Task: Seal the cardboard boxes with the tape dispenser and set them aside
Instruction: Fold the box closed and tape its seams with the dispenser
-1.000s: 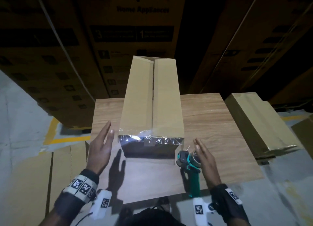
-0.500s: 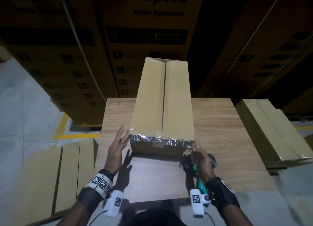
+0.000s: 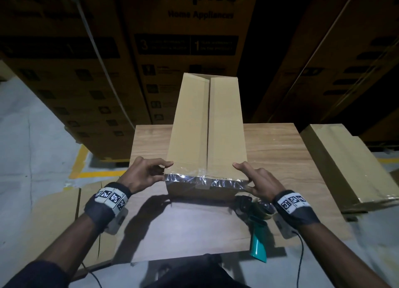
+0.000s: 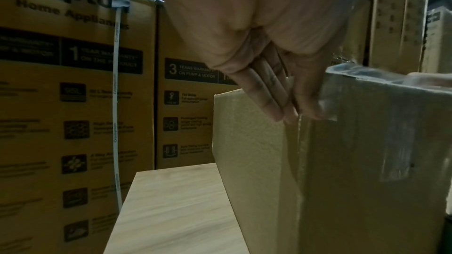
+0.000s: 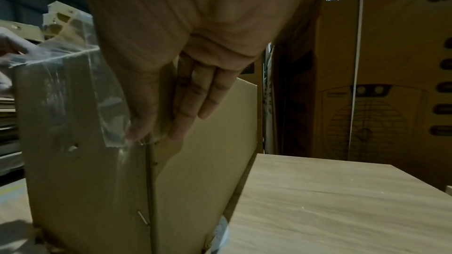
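Dim warehouse stacks of printed appliance cartons wall in a wood-grain counter, and everything in play lies on it. Nearest the person, the tape dispenser rests on the counter with its teal handle toward them, under the right wrist and touched by neither hand. Just beyond, the left hand and right hand clasp the near corners of the long cardboard box, fingers curled onto its top and sides, thumbs on the end face. Clear tape wraps that near edge, wrinkled and shiny. The centre seam running away along the top looks untaped, and the far flaps gape slightly.

The box seems light and probably empty, its walls thin enough to bow if squeezed. The corners, where folds stiffen it, are the safest hold; the glossy tape may be slippery, so bare cardboard beside it suits better. Another taped box lies off the counter to the right.
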A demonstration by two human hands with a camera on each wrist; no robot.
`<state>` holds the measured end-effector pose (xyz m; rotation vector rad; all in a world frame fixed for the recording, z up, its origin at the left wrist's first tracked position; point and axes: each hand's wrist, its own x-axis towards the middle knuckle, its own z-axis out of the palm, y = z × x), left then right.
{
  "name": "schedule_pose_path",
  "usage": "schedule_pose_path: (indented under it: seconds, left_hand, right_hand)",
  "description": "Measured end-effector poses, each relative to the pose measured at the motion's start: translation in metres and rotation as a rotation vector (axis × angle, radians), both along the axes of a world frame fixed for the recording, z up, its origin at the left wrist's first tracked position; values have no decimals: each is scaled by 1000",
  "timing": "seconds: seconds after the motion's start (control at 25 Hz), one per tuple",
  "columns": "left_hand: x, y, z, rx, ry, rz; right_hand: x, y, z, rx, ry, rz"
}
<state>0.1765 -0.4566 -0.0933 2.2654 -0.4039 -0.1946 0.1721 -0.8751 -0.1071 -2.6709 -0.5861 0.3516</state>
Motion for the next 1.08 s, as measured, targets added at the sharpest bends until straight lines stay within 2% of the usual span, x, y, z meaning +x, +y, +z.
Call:
schedule_pose_path:
  seconds: [0.32,0.44,0.6,0.68,0.8,0.84,0.92,1.0,1.08]
  left_hand:
    - [-4,-5,-25,36,-119,28]
    - [-9,-6,-26,-17,-131,57]
    - [-15,-5,-25,-58,-121,54]
    - [-22,-5,-25,47,-221,35]
    - [-37,-16,-19,297,-331,48]
    - [-42,-22,-13,358,-364,6]
    - [-44,-40,-4,380,-400,-118]
    - [-37,-63,6,301,-357,-150]
    - [-27,-87,17,261,-306,-134]
  right_hand:
    - [5,-1,-10,59,-31,5]
    - [2,-5,-13,-1,-80,7]
    - [6,-6,4,-92,-119,77]
    - [7,-3,17,-215,-123,112]
    - [1,-2,37,-456,-121,149]
    - [-6,-1,44,-504,-141,149]
    - [-20,13,59,-393,-244,113]
    - [-27,40,61,-123,-311,28]
    - [-24,71,56,100,-238,-100]
